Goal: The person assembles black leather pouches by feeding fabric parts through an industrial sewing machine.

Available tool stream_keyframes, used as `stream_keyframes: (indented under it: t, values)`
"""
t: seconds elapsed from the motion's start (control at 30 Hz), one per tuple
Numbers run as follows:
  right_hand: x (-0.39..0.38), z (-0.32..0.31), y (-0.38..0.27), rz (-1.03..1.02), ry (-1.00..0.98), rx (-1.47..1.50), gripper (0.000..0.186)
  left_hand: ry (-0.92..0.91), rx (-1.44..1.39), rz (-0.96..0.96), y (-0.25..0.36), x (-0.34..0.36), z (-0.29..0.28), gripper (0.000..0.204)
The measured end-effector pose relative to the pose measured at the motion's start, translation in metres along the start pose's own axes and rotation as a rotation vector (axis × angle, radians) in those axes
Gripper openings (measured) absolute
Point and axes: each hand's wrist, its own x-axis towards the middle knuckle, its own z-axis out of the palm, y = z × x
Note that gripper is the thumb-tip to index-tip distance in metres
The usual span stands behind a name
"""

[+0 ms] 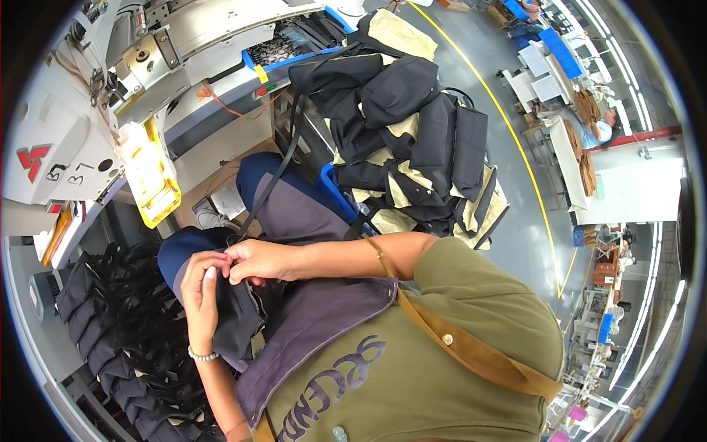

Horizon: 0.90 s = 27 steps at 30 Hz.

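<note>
- The work looks to be midway on one piece: the dark fabric piece is between the hands and not set down, so I judge this handling unfinished
- What has been done to it is hard to tell; no completed seam or fastening can be made out at this size
- Plenty of similar material lies around: a heap of black and cream pieces to the right and a dark row of stacked pieces to the left; which are finished and which wait, I cannot tell
- The piece is over the lap, against the grey apron, away from the sewing machine and its surface
- It looks dark grey to black, folded and fairly firm, with a sharp lower corner; its upper part is covered by the hands
- A black strap runs up from near the fingers; its join to the piece is hidden
- Left hand and right hand meet at the piece's upper edge, each grip with bent fingers and little visible gap; what the fingertips pinch, I cannot tell
</note>
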Motion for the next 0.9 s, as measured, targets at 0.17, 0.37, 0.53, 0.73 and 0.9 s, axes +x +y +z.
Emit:
stream_keyframes:
  t: [0.17,0.37,0.53,0.73,0.9]
  values:
    - [-0.002,-0.002,0.004,0.04,-0.092,0.135,0.024,0.093,0.011,0.106,-0.028,-0.013,0.017,0.021]
    - [0.003,0.007,0.0,-0.239,-0.411,0.172,0.066,0.454,-0.226,0.172,-0.04,-0.024,0.037,0.045]
    - [0.01,0.005,0.002,-0.464,-0.367,-0.367,0.06,0.722,-0.339,0.238,-0.064,-0.04,0.029,0.047]
    - [0.046,-0.074,-0.064,-0.935,0.482,-1.246,0.026,0.671,-0.673,0.332,-0.056,-0.046,-0.024,0.063]
    - [0.082,-0.116,-0.013,-0.505,0.002,-1.507,0.033,0.332,-1.208,0.166,-0.025,-0.055,-0.076,0.062]
